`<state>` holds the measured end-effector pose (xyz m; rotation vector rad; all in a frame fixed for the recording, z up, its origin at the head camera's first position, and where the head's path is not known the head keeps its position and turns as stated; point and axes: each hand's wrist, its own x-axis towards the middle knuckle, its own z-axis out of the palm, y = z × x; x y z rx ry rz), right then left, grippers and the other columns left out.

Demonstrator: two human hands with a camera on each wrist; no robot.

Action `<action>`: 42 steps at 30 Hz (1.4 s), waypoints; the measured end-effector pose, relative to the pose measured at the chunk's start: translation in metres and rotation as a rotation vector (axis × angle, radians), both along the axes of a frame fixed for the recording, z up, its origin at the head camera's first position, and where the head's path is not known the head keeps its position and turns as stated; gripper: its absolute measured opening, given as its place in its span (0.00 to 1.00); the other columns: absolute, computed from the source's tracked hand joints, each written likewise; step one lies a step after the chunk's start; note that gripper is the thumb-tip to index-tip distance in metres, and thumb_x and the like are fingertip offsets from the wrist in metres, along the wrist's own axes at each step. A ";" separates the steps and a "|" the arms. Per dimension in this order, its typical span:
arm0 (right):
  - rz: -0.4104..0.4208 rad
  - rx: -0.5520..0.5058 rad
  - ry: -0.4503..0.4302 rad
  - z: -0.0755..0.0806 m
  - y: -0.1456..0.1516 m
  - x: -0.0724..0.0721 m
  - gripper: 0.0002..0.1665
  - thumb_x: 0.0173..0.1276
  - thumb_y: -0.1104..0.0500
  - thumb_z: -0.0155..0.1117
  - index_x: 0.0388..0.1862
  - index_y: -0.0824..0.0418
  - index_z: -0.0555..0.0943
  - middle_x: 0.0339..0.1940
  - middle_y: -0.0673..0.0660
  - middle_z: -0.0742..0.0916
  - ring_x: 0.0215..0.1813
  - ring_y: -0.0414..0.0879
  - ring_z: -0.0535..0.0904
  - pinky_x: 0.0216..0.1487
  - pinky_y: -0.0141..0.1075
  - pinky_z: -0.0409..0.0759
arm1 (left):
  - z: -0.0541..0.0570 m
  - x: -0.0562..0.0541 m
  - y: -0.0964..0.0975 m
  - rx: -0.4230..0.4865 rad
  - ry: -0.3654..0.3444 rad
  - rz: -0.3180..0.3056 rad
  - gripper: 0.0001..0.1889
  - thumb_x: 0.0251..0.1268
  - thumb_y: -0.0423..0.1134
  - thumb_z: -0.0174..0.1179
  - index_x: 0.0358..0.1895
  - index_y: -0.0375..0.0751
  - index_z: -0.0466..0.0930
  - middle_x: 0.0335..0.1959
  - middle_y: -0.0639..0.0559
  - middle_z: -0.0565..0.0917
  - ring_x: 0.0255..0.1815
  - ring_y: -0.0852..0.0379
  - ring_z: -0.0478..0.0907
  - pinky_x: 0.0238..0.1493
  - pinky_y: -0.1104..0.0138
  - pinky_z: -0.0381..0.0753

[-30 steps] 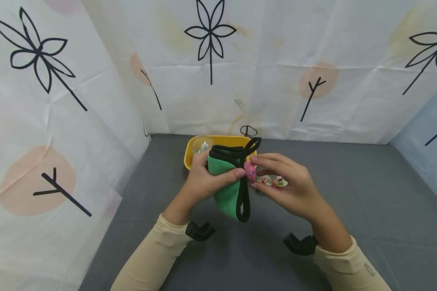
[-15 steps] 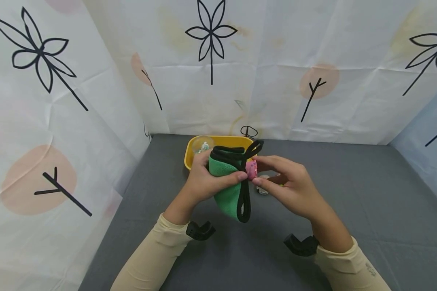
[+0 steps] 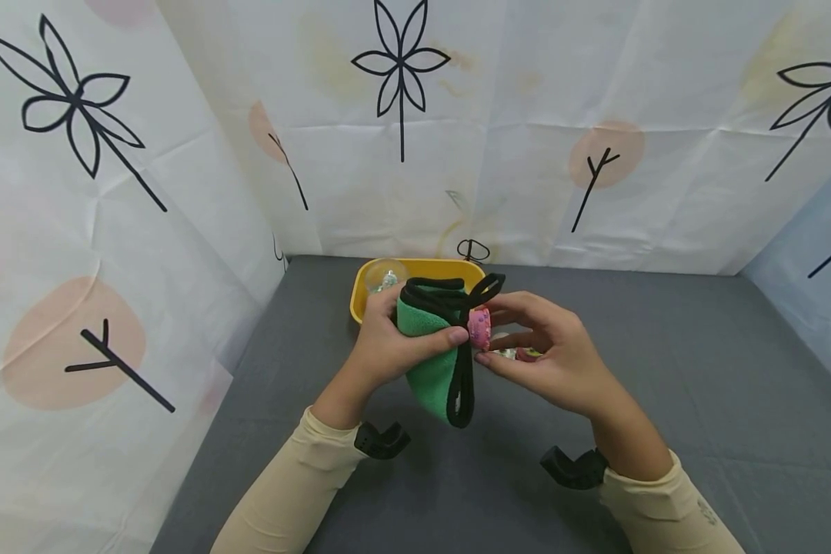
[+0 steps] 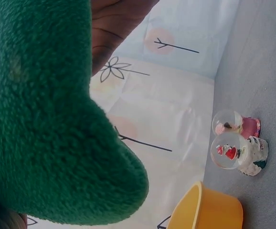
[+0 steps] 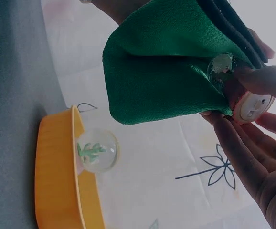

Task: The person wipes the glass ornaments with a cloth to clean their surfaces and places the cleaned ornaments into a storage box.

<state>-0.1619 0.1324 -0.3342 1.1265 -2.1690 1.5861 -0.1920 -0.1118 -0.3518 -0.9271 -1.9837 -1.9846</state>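
My left hand [image 3: 388,338] grips a folded green cloth [image 3: 431,388] with black edging and a black loop, thumb across its front. The cloth lies against a small snow globe, whose pink base [image 3: 480,329] sticks out on the right. My right hand [image 3: 554,354] holds that base between thumb and fingers. In the right wrist view the clear globe [image 5: 219,71] sits partly inside the cloth fold, its pale underside [image 5: 255,107] turned outward. Green cloth fills much of the left wrist view, hiding most of the left hand.
Behind the hands stands a yellow basket [image 4: 221,212] with another snow globe [image 5: 100,150] in it. Two more snow globes, one white-based [image 4: 255,155] and one pink-based [image 4: 250,127], stand on the grey table beside it. Patterned white sheets surround the table.
The right fingers have shifted around the pink base, and the base has turned a little against the cloth. The cloth's loops moved slightly. My left hand has stayed in place.
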 end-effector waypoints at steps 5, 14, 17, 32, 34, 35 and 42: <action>-0.004 -0.014 0.054 0.000 0.000 0.000 0.37 0.50 0.80 0.81 0.60 0.65 0.83 0.55 0.58 0.87 0.54 0.45 0.89 0.46 0.42 0.93 | -0.001 -0.001 0.001 0.005 0.009 -0.018 0.40 0.54 0.67 0.78 0.58 0.37 0.84 0.49 0.41 0.90 0.42 0.48 0.86 0.45 0.58 0.91; -0.030 -0.027 0.106 0.001 -0.001 0.000 0.37 0.49 0.81 0.80 0.60 0.66 0.83 0.53 0.57 0.88 0.51 0.44 0.89 0.45 0.38 0.93 | 0.000 0.000 0.000 0.008 -0.005 -0.021 0.41 0.54 0.69 0.77 0.57 0.36 0.84 0.47 0.40 0.89 0.41 0.48 0.86 0.44 0.57 0.91; -0.051 -0.013 0.095 0.001 -0.001 0.001 0.37 0.49 0.81 0.80 0.60 0.67 0.82 0.53 0.56 0.88 0.52 0.42 0.89 0.47 0.36 0.92 | 0.000 0.001 0.000 0.006 -0.012 -0.019 0.42 0.53 0.70 0.76 0.57 0.35 0.83 0.46 0.39 0.89 0.40 0.48 0.85 0.44 0.58 0.91; -0.086 -0.078 0.100 -0.002 0.004 0.000 0.25 0.65 0.78 0.64 0.61 0.74 0.75 0.55 0.50 0.85 0.40 0.36 0.85 0.34 0.26 0.85 | 0.001 -0.002 -0.002 0.008 0.008 0.012 0.43 0.53 0.72 0.75 0.54 0.33 0.83 0.42 0.37 0.88 0.36 0.51 0.85 0.40 0.60 0.91; -0.039 -0.132 0.102 -0.002 0.004 -0.001 0.22 0.69 0.77 0.60 0.62 0.77 0.73 0.57 0.53 0.86 0.35 0.37 0.81 0.26 0.27 0.79 | 0.002 -0.003 -0.002 0.010 0.011 0.017 0.43 0.53 0.72 0.74 0.53 0.33 0.84 0.41 0.37 0.88 0.36 0.52 0.85 0.39 0.61 0.90; -0.021 -0.156 0.100 -0.002 0.003 -0.002 0.22 0.69 0.77 0.58 0.61 0.78 0.72 0.58 0.55 0.86 0.34 0.38 0.80 0.23 0.28 0.77 | 0.002 -0.003 -0.002 0.010 0.013 0.020 0.43 0.53 0.72 0.74 0.53 0.33 0.84 0.41 0.37 0.88 0.36 0.52 0.85 0.39 0.61 0.90; 0.051 -0.240 0.043 -0.001 0.001 -0.001 0.23 0.65 0.82 0.54 0.59 0.83 0.64 0.64 0.59 0.87 0.33 0.38 0.81 0.21 0.30 0.75 | 0.002 -0.003 -0.002 0.022 0.023 0.015 0.43 0.54 0.72 0.74 0.52 0.32 0.84 0.40 0.36 0.89 0.36 0.53 0.86 0.38 0.61 0.90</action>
